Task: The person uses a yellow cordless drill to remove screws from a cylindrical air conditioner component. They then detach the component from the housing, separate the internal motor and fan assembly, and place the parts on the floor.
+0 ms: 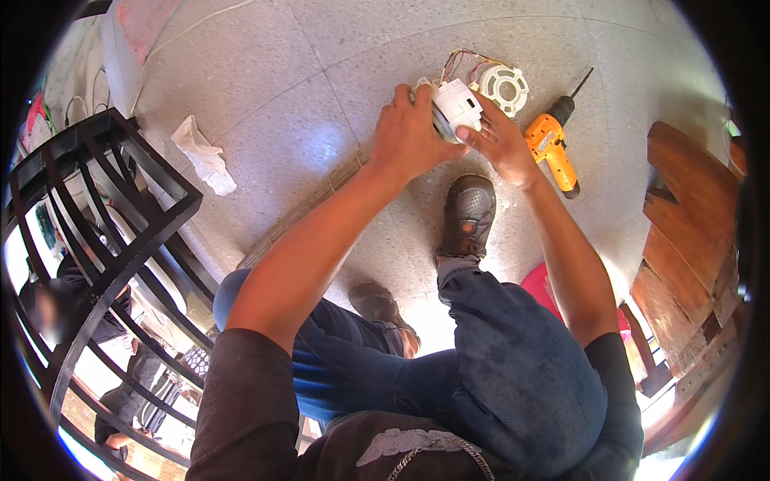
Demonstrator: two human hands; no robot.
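Observation:
Above my right shoe, a white plastic housing with a grey edge on its left side is held up between both my hands. My left hand grips its left side, fingers bent around the top. On the other side, my right hand holds it, with the thumb against the lower corner. Thin coloured wires run from behind the housing toward a white plastic ring with spokes, just beyond my right hand. An orange power drill with a long bit lies on the floor close to the right hand.
A crumpled white cloth lies on the tiled floor at left. Black slatted furniture stands at the left edge, with a person visible through its slats. Wooden furniture is at right, and a pink-red object sits beside my knee.

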